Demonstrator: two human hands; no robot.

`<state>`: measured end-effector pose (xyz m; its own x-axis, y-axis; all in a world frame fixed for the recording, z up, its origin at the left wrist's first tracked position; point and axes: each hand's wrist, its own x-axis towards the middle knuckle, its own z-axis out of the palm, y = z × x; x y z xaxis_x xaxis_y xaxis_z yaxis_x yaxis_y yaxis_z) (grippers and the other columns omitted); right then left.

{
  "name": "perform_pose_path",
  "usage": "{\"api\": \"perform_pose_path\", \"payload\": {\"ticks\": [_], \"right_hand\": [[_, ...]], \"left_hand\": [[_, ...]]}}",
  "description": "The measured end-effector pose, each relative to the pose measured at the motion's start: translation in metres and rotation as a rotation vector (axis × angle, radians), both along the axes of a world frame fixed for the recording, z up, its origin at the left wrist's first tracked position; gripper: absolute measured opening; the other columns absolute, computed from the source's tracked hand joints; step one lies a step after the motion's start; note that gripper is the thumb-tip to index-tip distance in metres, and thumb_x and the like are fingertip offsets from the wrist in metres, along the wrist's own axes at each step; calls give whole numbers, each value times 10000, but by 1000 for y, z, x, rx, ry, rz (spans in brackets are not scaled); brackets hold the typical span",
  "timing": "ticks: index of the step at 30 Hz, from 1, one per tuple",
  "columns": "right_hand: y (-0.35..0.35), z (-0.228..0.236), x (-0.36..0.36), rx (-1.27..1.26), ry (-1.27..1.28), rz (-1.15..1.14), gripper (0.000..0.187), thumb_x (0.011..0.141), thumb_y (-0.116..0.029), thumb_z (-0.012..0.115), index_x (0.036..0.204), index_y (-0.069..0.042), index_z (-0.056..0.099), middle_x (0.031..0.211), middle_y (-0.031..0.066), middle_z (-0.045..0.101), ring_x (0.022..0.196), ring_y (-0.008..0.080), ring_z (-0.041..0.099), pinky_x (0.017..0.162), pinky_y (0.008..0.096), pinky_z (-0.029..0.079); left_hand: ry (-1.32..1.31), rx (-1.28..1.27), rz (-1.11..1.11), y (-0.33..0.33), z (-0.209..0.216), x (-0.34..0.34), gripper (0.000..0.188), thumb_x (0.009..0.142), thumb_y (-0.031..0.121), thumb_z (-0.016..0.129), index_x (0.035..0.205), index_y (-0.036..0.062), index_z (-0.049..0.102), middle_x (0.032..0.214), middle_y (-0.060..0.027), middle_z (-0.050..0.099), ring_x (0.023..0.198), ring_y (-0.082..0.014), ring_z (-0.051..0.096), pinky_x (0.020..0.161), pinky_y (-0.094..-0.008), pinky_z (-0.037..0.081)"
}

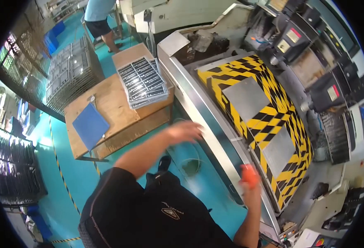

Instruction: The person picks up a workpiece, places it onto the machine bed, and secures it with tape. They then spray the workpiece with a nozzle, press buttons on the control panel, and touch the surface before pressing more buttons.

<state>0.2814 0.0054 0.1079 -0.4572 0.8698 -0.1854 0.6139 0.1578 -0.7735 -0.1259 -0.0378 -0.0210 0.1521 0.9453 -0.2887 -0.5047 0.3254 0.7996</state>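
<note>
My left hand (184, 131) was out over the gap between the wooden bench (107, 108) and the machine's steel rail (198, 108), fingers loosely spread, holding nothing. Motion-blurred, so I couldn't tell if it touched the rail edge.

My right hand (251, 191) was at the lower end of that rail, closed around a small orange object (249, 175). Too blurred to say what it was. It looked light and one-hand sized; I'd guess a soft or rubbery surface, so a full-palm wrap would hold better than a fingertip pinch. It sat just beside the yellow-and-black striped cover (268, 120), not on it as far as I could see.

A stack of flat black printed sheets (143, 82) lay at the bench's far right corner, well apart from both hands. Probably thin and floppy; best lifted by two opposite edges, flat. A blue pad (90, 125) lay near the bench's left edge. A wire rack of trays (70, 68) stood beyond the bench, with another person (99, 20) past it.
</note>
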Motion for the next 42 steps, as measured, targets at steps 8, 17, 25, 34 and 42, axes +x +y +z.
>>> {"api": "perform_pose_path", "payload": {"ticks": [8, 17, 25, 34, 42], "right_hand": [[15, 16, -150, -244, -387, 347, 442, 877, -385, 758, 1112, -53, 585, 941, 222, 688, 872, 452, 670, 736, 500, 522], [296, -6, -125, 64, -479, -312, 518, 960, -476, 572, 1058, 22, 674, 929, 226, 721, 875, 393, 708, 750, 475, 530], [326, -67, -136, 72, -529, -326, 528, 948, -512, 551, 1049, -13, 695, 1140, 260, 686, 1091, 425, 652, 914, 520, 515], [145, -9, -11, 17, -785, -445, 519, 957, -465, 596, 1141, 19, 627, 989, 270, 700, 944, 467, 678, 820, 544, 539], [113, 5, 12, -54, -898, -711, 412, 958, -421, 609, 1112, -43, 663, 998, 223, 716, 958, 411, 694, 792, 538, 538]], "left_hand": [[190, -257, 662, 10, -43, -266, 91, 880, 83, 610, 959, 127, 610, 813, -24, 628, 731, -127, 592, 607, -277, 457], [1964, -193, 83, 1, -69, -279, 705, 960, 428, 573, 1550, 116, 348, 1592, -263, 284, 1424, -561, 259, 1122, -669, 285], [1724, -195, 29, -39, -74, -291, 740, 952, 377, 618, 1579, 131, 311, 1630, -269, 219, 1490, -531, 154, 1185, -637, 188], [1096, -446, 824, -76, -106, -424, 897, 920, 473, 687, 1601, 127, 216, 1517, -181, 470, 1288, -365, 553, 1002, -557, 457], [954, -805, 825, -4, -98, -382, 968, 803, 481, 827, 1524, 128, 285, 1232, -85, 626, 963, -246, 606, 673, -454, 446]]}}
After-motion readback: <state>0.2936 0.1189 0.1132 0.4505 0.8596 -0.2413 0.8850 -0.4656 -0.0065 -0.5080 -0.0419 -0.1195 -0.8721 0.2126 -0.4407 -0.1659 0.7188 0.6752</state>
